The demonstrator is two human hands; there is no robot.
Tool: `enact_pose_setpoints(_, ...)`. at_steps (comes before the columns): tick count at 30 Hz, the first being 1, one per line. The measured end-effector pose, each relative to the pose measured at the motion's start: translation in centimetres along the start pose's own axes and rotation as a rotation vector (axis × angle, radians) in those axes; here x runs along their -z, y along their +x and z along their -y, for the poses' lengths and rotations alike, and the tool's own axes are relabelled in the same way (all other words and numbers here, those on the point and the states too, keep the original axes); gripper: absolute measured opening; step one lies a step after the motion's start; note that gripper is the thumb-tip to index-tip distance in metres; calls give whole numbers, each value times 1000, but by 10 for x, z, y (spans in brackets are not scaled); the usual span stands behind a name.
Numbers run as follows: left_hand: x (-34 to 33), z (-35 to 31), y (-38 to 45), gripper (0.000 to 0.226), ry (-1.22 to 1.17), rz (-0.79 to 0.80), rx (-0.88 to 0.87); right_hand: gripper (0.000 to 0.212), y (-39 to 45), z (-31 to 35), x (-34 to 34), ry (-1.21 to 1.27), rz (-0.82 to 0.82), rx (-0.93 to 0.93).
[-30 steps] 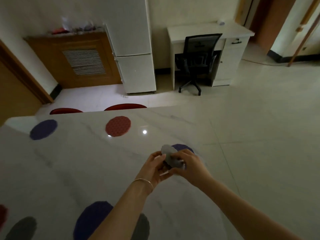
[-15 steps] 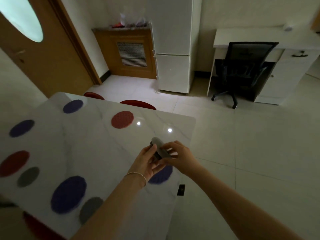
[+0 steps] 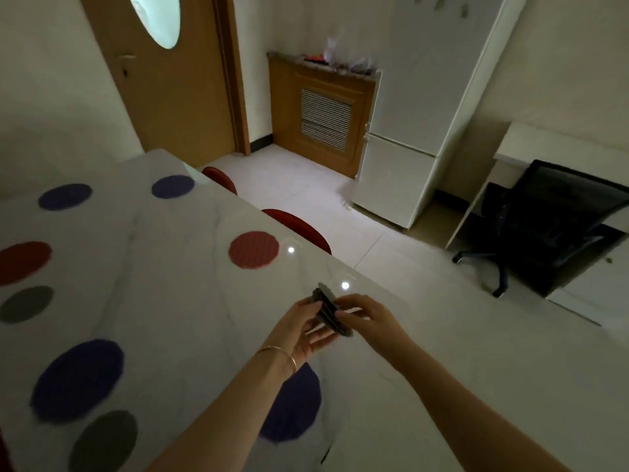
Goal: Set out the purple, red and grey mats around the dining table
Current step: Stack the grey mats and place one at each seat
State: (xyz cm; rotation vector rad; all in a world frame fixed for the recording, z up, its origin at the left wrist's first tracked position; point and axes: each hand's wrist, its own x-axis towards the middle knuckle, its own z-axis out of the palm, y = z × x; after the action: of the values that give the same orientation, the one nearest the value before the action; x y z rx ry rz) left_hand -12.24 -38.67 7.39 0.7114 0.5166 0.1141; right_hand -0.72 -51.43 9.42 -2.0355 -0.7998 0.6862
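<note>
Head view: both hands up over the marble dining table (image 3: 177, 301), near its right edge. Left hand (image 3: 306, 330) and right hand (image 3: 369, 316) both pinch a small stack of grey mats (image 3: 330, 310), held edge-on and tilted, clear of the tabletop. How many are in the stack, can't tell. Thin bangle (image 3: 277, 352) on the left wrist.

Already lying flat on the table:
- purple mat (image 3: 296, 407) just below the hands, partly hidden by the left forearm
- red mat (image 3: 253, 250) near the far edge
- purple mat (image 3: 78, 379) with grey mat (image 3: 103, 441) just beside it, near-left
- red mat (image 3: 23, 262) with grey mat (image 3: 27, 303) beside it, left edge
- two purple mats (image 3: 64, 196) (image 3: 173, 186) at the far end

Two red chair backs (image 3: 297, 228) (image 3: 219, 175) along the far side.
</note>
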Motion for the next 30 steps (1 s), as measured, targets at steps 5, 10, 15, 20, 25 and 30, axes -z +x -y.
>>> enact_pose_setpoints(5, -6, -12, 54, 38, -64, -147, -27, 23, 70, -9, 17, -172, 61, 17)
enact_pose_setpoints(10, -5, -37, 75, 44, -60, -259, -100, 26, 114, -1, 19, -228, 123, 140)
enact_pose_setpoints(15, -13, -49, 83, 26, -102, -398, -208, 23, 138, 15, 14, -319, 178, 355)
enact_pose_setpoints(20, -29, -39, 85, 29, -199, -585, -324, 20, 153, 18, 27, -240, 297, 498)
enact_pose_setpoints(25, -55, -4, 79, 26, -331, -769, -426, 22, 149, 9, 44, -309, 438, 652)
enact_pose_setpoints(30, -77, 27, 66, 29, -454, -944, -504, 20, 144, 1, 48, -378, 602, 798)
